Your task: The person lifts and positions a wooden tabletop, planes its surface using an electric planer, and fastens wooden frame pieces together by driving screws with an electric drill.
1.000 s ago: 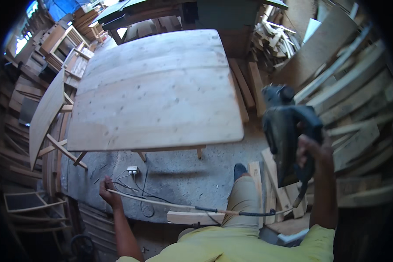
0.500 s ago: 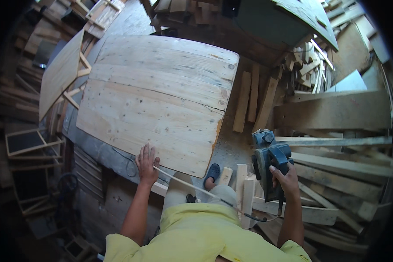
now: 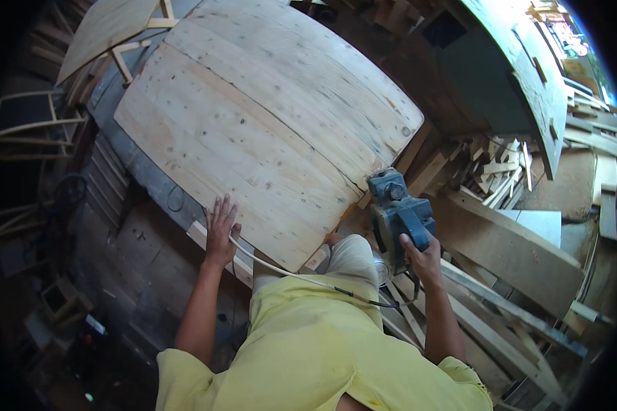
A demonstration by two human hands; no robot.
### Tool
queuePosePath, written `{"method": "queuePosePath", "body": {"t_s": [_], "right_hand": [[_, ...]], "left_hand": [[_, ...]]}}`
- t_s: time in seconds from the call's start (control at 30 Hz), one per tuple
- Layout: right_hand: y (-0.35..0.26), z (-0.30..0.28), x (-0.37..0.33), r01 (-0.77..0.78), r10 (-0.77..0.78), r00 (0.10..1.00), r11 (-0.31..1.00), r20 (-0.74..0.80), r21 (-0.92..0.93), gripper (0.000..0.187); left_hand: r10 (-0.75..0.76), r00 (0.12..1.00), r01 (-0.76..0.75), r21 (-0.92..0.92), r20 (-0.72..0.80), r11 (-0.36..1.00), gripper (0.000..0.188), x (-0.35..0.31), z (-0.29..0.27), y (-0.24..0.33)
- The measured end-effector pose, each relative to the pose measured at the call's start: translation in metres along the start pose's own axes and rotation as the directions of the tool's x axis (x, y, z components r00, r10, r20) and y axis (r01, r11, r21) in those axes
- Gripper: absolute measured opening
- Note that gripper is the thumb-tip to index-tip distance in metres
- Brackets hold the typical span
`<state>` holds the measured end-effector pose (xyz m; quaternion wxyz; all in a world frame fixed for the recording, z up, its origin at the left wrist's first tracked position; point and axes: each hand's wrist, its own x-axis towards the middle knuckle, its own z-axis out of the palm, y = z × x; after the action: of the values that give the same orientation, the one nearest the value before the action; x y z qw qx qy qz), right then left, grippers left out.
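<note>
A wide wooden panel [image 3: 253, 137], made of joined knotty boards with rounded corners, lies before me with a dark crack along one joint. My left hand [image 3: 221, 229] rests flat on its near left edge, fingers stretched out. A pale power cord [image 3: 281, 268] runs from beside that thumb across my shirt, turning dark towards the tool. In my right hand [image 3: 424, 259] is a blue-green electric hand planer [image 3: 396, 219], gripped by its rear handle. The planer's front end is at the panel's right edge; whether it touches the wood I cannot tell.
Long planks [image 3: 507, 246] and offcuts pile up on the right. A green-topped table [image 3: 487, 89] stands at the far right. Wooden frames [image 3: 34, 116] and a tilted board [image 3: 106, 34] are on the left. The panel lies on a grey bench [image 3: 151, 168].
My right hand has brought the planer left and forward to the panel's right edge. My view has turned, so the panel appears rotated. The left hand stays on the near edge.
</note>
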<state>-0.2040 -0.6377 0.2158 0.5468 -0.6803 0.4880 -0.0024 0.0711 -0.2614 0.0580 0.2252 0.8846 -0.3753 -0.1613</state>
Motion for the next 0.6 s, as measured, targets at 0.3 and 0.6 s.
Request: {"method": "queuePosePath", "body": {"t_s": [0.3, 0.6], "right_hand": [[0.007, -0.008, 0.059, 0.329, -0.237, 0.894, 0.923, 0.379, -0.200, 0.037], [-0.008, -0.010, 0.073, 0.431, -0.282, 0.856, 0.853, 0.434, -0.295, 0.041]], "left_hand": [[-0.539, 0.706, 0.265, -0.533, -0.460, 0.803, 0.049, -0.079, 0.080, 0.074], [-0.807, 0.541, 0.507, -0.674, -0.235, 0.537, 0.056, -0.089, 0.152, 0.136]]}}
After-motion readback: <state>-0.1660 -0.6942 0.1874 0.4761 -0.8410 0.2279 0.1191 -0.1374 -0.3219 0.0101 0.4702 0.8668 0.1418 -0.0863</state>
